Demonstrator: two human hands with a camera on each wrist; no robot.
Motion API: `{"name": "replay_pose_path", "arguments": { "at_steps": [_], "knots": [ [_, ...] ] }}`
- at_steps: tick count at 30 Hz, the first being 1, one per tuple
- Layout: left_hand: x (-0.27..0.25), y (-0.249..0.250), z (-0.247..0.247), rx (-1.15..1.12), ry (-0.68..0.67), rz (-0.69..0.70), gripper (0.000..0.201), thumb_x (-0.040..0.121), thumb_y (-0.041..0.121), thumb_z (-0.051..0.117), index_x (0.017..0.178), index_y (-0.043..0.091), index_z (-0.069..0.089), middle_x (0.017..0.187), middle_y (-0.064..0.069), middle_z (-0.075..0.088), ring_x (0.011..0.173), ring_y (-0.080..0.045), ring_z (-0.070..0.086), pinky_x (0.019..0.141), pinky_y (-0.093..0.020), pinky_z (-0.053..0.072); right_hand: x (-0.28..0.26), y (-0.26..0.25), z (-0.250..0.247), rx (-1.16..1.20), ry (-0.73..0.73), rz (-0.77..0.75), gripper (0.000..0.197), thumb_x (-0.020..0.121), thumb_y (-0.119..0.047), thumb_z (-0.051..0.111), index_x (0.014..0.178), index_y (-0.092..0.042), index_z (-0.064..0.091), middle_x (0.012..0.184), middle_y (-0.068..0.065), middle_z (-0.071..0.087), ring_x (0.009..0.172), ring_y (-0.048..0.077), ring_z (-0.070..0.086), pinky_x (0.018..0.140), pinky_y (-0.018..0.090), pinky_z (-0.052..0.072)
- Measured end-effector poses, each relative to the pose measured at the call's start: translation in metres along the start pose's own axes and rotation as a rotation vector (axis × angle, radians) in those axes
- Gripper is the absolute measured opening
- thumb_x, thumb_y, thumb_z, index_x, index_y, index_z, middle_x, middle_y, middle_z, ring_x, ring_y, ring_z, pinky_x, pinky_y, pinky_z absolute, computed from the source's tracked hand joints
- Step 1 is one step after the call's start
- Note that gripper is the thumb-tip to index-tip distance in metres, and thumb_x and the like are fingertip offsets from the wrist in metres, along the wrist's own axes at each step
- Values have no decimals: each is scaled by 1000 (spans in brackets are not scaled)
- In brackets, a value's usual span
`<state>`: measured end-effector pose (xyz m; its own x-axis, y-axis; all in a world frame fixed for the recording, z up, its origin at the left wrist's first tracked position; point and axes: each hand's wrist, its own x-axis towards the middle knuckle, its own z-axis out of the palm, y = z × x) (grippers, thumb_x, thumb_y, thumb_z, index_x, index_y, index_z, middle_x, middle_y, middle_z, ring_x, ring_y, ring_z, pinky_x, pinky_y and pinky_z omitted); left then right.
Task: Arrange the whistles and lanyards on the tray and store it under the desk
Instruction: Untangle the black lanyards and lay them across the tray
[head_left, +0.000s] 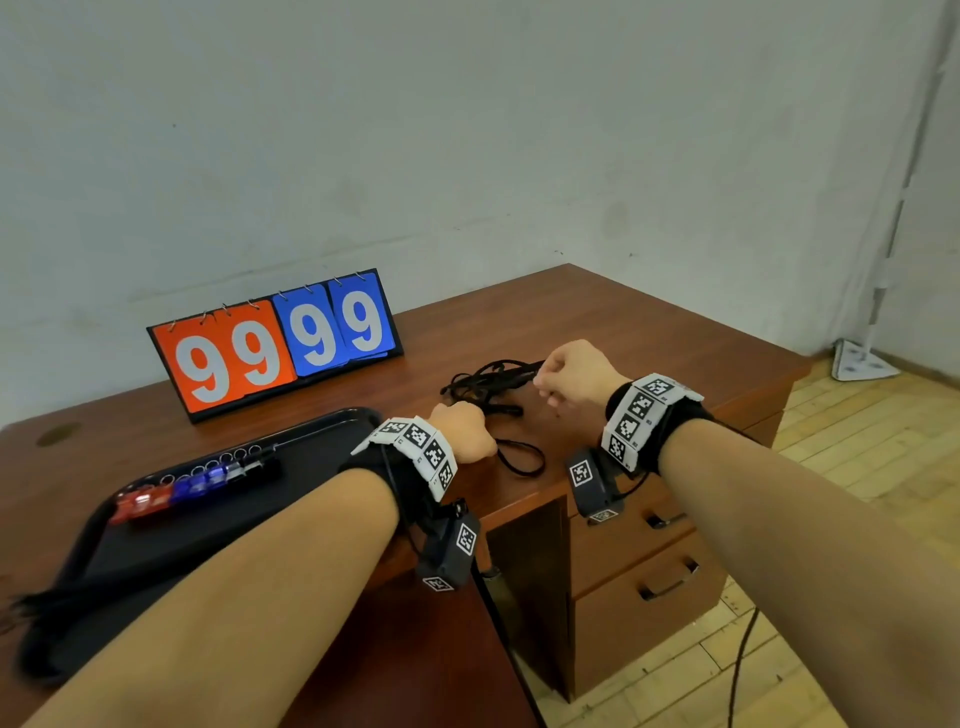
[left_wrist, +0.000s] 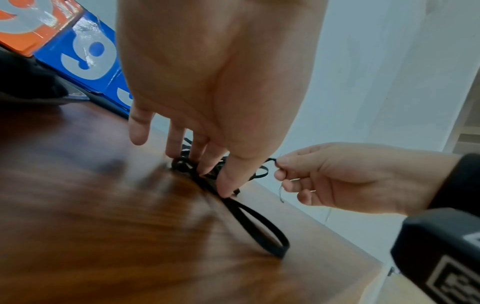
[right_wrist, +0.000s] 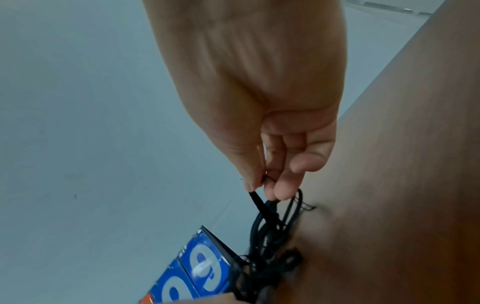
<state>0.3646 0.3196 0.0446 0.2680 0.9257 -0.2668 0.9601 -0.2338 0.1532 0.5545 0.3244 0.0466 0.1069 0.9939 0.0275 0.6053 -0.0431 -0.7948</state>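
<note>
A tangle of black lanyards (head_left: 488, 387) lies on the wooden desk (head_left: 649, 332), right of a black tray (head_left: 322, 441). Red, blue and black whistles (head_left: 197, 483) sit in a row on the tray, and more black strands (head_left: 57, 603) lie at its near left end. My left hand (head_left: 462, 431) is down on the tangle, thumb and fingertips (left_wrist: 226, 187) pinching a lanyard whose loop (left_wrist: 262, 228) trails toward me. My right hand (head_left: 550, 387) is raised a little at the pile's right side. Its thumb and forefinger (right_wrist: 249, 183) pinch one strand (right_wrist: 259, 203) that runs down into the tangle.
A flip scoreboard (head_left: 275, 343) reading 99 99 stands at the back of the desk, against the wall. Drawers with handles (head_left: 670, 584) are under the desk's right part, and an opening (head_left: 524, 587) lies left of them. A cable (head_left: 737, 670) hangs over the wooden floor.
</note>
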Motion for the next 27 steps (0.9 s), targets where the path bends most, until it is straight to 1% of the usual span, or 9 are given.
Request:
{"name": "replay_pose_path", "arguments": {
  "at_steps": [3, 7, 9, 11, 14, 19, 23, 25, 27],
  "knots": [
    [2, -2, -7, -18, 35, -9, 39, 93, 30, 57, 126, 10, 60, 125, -11, 59, 121, -31, 50, 88, -35, 43, 4, -17, -9, 65, 70, -66, 9, 89, -13, 66, 80, -13, 69, 76, 7, 75, 60, 11, 66, 51, 17, 48],
    [6, -11, -20, -238, 228, 10, 23, 89, 19, 58, 108, 13, 69, 114, -8, 68, 101, -26, 65, 89, -36, 54, 6, -44, -22, 202, 219, -155, 12, 87, -10, 66, 78, -19, 68, 66, -1, 68, 53, 7, 61, 54, 17, 46],
    [7, -13, -28, -346, 368, 23, 14, 86, 19, 60, 98, 25, 65, 111, -1, 68, 97, -21, 65, 89, -36, 55, 4, -55, -25, 218, 190, -179, 11, 88, -11, 66, 81, -19, 70, 66, -4, 66, 56, 7, 59, 51, 14, 44],
    [8, -10, -39, -428, 466, 96, 21, 86, 23, 65, 106, 27, 61, 107, 4, 63, 95, -15, 62, 85, -31, 52, 1, -64, -26, 241, 143, -222, 9, 88, -11, 66, 85, -16, 72, 70, -4, 66, 61, 8, 58, 53, 15, 46],
    [3, 2, -55, -625, 482, 235, 33, 85, 27, 70, 115, 28, 57, 88, 6, 60, 79, -11, 59, 71, -25, 46, -5, -75, -23, 261, 70, -265, 9, 87, -12, 69, 93, -11, 76, 74, -5, 66, 64, 5, 56, 54, 13, 45],
    [-7, 9, -71, -711, 555, 307, 11, 85, 24, 71, 93, 28, 64, 78, 3, 68, 78, -17, 69, 76, -33, 57, -10, -85, -17, 336, 70, -284, 12, 83, -11, 74, 94, -5, 74, 78, 0, 67, 64, 2, 57, 49, 6, 41],
    [-12, 3, -74, -707, 577, 267, 3, 92, 22, 66, 90, 24, 66, 79, 1, 72, 71, -17, 71, 72, -32, 57, -11, -86, -15, 375, 119, -288, 16, 86, -23, 71, 96, -11, 70, 86, 7, 71, 71, 10, 61, 59, 23, 49],
    [-14, -2, -76, -769, 599, 248, 8, 94, 21, 63, 87, 24, 66, 78, 2, 73, 65, -12, 69, 64, -25, 52, -12, -83, -13, 387, 90, -277, 16, 89, -15, 63, 104, -14, 69, 100, 7, 72, 85, 12, 64, 68, 26, 50],
    [-18, -5, -80, -843, 600, 249, 13, 94, 15, 61, 85, 22, 66, 78, 0, 74, 59, -9, 67, 57, -19, 48, -12, -80, -7, 348, -40, -286, 32, 87, -5, 61, 117, -15, 65, 110, 1, 70, 102, 11, 63, 77, 22, 49]
  ]
}}
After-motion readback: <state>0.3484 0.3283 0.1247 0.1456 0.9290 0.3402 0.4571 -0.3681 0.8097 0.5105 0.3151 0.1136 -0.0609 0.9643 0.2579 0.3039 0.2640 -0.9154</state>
